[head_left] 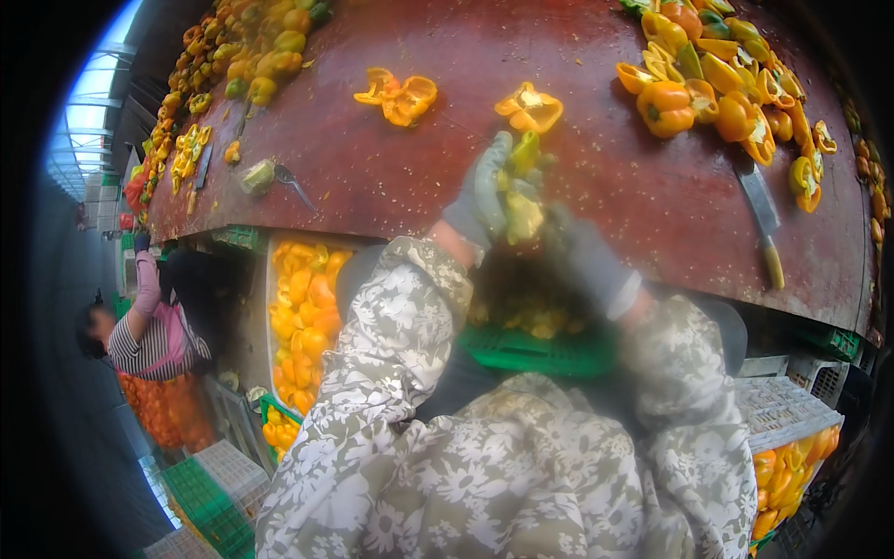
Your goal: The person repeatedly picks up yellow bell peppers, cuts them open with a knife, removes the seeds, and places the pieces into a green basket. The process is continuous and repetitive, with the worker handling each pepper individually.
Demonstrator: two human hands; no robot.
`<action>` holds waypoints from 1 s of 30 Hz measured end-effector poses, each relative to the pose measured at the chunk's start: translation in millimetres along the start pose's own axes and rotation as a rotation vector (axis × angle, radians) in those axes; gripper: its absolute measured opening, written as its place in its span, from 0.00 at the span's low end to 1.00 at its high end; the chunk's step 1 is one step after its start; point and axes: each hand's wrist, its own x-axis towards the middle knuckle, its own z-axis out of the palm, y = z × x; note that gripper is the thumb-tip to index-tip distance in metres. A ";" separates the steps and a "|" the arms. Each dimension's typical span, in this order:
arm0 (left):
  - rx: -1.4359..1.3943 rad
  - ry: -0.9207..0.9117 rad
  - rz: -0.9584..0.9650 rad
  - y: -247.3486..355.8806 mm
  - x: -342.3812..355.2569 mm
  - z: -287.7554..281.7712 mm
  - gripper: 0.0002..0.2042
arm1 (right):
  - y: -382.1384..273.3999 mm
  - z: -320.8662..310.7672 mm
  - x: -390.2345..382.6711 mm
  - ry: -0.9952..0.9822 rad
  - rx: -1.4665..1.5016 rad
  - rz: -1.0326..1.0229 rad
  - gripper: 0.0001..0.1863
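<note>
My left hand (483,194), in a grey glove, is closed around a yellow-green bell pepper piece (523,216) at the table's near edge. Close to that piece on its right is my right hand (587,256), also gloved; motion smears its fingers, so their grip cannot be made out. Just beyond my hands an orange bell pepper half (529,109) lies cut side up. Farther left lie more opened orange pepper pieces (408,100). Below my hands, a green crate (540,351) holds yellowish pieces, blurred in this view.
The red table (372,177) carries a pepper heap (726,79) at right and whole peppers (261,56) at far left. A knife (762,207) lies at right, a small looped tool (294,184) at left. Pepper-filled crates (305,312) flank me. A person (154,326) works at left.
</note>
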 end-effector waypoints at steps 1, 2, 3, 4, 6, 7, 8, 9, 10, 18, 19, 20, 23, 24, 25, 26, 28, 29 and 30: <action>0.014 0.001 -0.052 4.7 -3.2 -0.1 0.22 | -2.0 -7.0 -0.8 -0.073 -0.061 -0.031 0.15; 0.029 0.001 -0.106 8.1 -6.3 0.1 0.21 | -5.0 -13.4 -1.3 -0.144 -0.123 -0.061 0.15; 0.421 0.086 -0.069 10.1 -9.3 1.3 0.23 | -10.2 -20.6 -2.8 -0.285 -0.190 -0.001 0.14; 0.814 0.167 -0.030 13.9 -16.5 20.0 0.24 | -20.3 -33.2 -2.1 -0.423 -0.259 0.060 0.14; 1.672 0.349 0.185 24.0 -17.0 13.0 0.28 | -24.1 -45.0 -8.7 -0.486 -0.300 0.085 0.12; 1.893 0.467 0.376 28.8 -17.3 10.1 0.30 | -21.1 -51.8 -16.3 -0.411 -0.282 0.055 0.12; 2.102 0.587 0.582 32.5 -17.1 8.3 0.32 | -19.2 -56.6 -20.8 -0.336 -0.264 0.026 0.11; 2.294 0.710 0.804 33.6 -14.5 7.8 0.34 | -17.2 -58.8 -19.5 -0.258 -0.281 0.074 0.10; 2.309 0.852 0.885 31.2 -7.2 19.9 0.38 | -18.2 -63.6 -10.4 -0.180 -0.301 0.112 0.10; 2.063 0.197 0.742 32.7 50.9 42.5 0.32 | 24.3 -69.3 37.6 0.449 -0.027 0.121 0.12; 2.079 0.057 0.765 27.7 50.9 36.8 0.32 | 30.9 -65.3 39.5 0.408 -0.041 0.152 0.13; 2.097 -0.064 0.790 23.8 44.6 26.8 0.32 | 33.1 -60.7 44.7 0.361 -0.042 0.168 0.14; 1.889 -0.071 0.912 -5.5 30.1 9.1 0.29 | 48.3 -19.7 44.2 0.367 0.124 0.118 0.15; 1.681 0.045 0.879 -18.7 24.2 9.6 0.28 | 50.1 -16.3 45.3 0.316 0.318 0.192 0.15; 1.465 0.143 0.832 -27.6 22.2 9.1 0.27 | 53.6 -15.5 45.4 0.291 0.500 0.280 0.15; 1.255 0.042 0.731 -31.0 18.2 -0.1 0.25 | 53.8 -25.6 46.8 0.161 0.798 0.466 0.15; 0.826 -0.151 0.527 -37.5 15.6 -19.1 0.21 | 64.7 -30.3 47.0 -0.028 1.187 0.614 0.14; 0.588 -0.216 0.406 -39.9 18.2 -23.4 0.19 | 70.6 -26.3 46.8 -0.078 1.283 0.573 0.13; 0.350 -0.256 0.284 -41.2 22.2 -26.5 0.18 | 75.1 -23.3 45.8 -0.018 1.162 0.460 0.13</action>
